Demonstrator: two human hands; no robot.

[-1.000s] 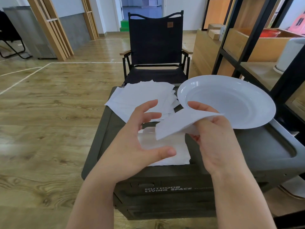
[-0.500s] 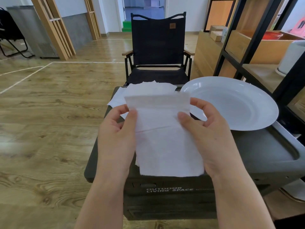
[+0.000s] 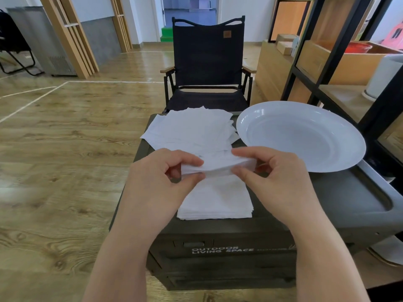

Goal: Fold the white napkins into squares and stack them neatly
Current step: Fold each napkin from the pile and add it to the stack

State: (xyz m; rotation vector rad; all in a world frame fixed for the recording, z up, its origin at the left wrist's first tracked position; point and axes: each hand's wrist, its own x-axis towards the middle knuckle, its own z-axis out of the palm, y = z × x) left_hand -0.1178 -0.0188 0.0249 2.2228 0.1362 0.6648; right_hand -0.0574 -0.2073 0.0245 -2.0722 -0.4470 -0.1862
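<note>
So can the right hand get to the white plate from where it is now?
Probably yes, once free. The right hand sits just short of the plate, nothing between them, but along with the left hand it is pinching a napkin, so it must let go first.

A large white plate point(image 3: 301, 136) sat on the right part of a dark storage box point(image 3: 220, 251) lettered "OUTDOOR LIVING SPACE". Behind the box stood a black folding chair point(image 3: 208, 62) on a wooden floor point(image 3: 65, 149). A black-framed shelf point(image 3: 327, 62) rose at the right, holding a red bowl point(image 3: 357, 47).
</note>
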